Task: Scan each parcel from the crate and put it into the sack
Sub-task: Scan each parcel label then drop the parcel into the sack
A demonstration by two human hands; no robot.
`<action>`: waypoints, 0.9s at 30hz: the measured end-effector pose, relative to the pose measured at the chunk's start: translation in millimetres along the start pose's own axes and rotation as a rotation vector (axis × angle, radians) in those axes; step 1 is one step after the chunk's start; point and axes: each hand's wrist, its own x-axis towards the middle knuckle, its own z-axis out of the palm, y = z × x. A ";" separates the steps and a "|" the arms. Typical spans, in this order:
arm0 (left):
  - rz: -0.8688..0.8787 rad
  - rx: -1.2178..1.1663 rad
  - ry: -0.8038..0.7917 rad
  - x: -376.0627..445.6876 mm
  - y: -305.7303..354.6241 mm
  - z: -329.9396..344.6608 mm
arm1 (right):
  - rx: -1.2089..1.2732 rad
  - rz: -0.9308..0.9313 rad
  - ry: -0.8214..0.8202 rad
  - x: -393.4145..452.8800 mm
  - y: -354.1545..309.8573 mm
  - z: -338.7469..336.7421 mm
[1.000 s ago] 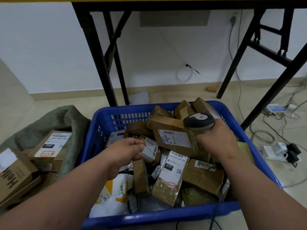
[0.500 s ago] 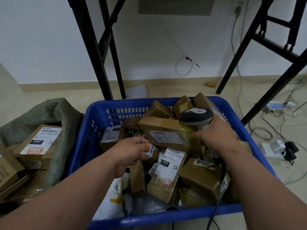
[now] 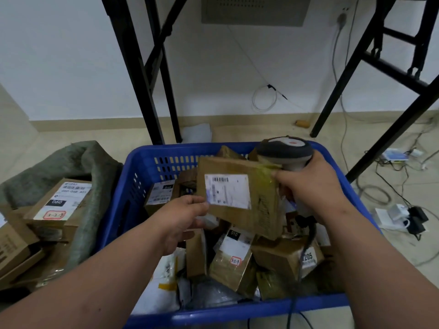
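Observation:
A blue plastic crate [image 3: 152, 154] in front of me is heaped with brown taped parcels. One flat brown parcel [image 3: 261, 205] with a white barcode label is raised above the heap, label facing me. My left hand [image 3: 183, 217] pinches its lower left corner. My right hand [image 3: 313, 188] grips the handle of a grey scanner [image 3: 285, 150], whose head sits just above the parcel's top right corner, and its fingertips touch the parcel's taped right edge. The grey-green sack [image 3: 90, 162] lies open to the crate's left with labelled boxes [image 3: 59, 203] inside.
Black metal table legs [image 3: 142, 91] stand behind the crate and more [image 3: 356, 74] at the right. Cables, a power strip and chargers [image 3: 403, 217] lie on the floor to the right. The scanner's cord [image 3: 297, 281] hangs over the crate's front rim.
The flat brown parcel has come up off the heap and tilted its label toward me. My left hand left a small parcel and took this one's corner. The scanner rose with it.

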 end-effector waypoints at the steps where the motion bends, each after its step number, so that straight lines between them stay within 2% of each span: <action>1: -0.015 -0.018 0.035 -2.2 -1.3 -3.8 | 0.096 0.023 -0.010 -1.5 -4.3 -1.7; 3: -0.055 -0.074 0.058 -8.8 -1.8 -11.0 | 0.325 0.100 -0.045 -5.7 -13.2 -4.4; 6: -0.058 -0.272 -0.076 -23.7 3.1 -21.0 | 0.580 0.191 -0.138 -17.3 -27.7 -5.2; 8: 0.041 -0.461 -0.164 -34.2 8.2 -28.6 | 0.642 0.205 -0.186 -27.2 -36.8 -2.4; 11: 0.213 -0.659 -0.078 -51.8 18.8 -41.3 | 0.644 0.215 -0.251 -42.8 -48.2 4.8; 17: 0.362 -0.498 0.279 -75.2 20.8 -91.4 | 0.572 0.163 -0.247 -62.5 -68.5 12.9; 21: 0.406 -0.466 0.346 -84.1 13.0 -119.0 | 0.522 0.044 -0.335 -75.1 -85.5 14.8; 23: 0.426 -0.452 0.364 -85.7 7.8 -131.8 | 0.359 -0.062 -0.374 -83.6 -94.2 19.5; 27: 0.424 -0.229 0.450 -85.2 1.0 -162.1 | 0.120 -0.235 -0.508 -99.4 -111.2 35.6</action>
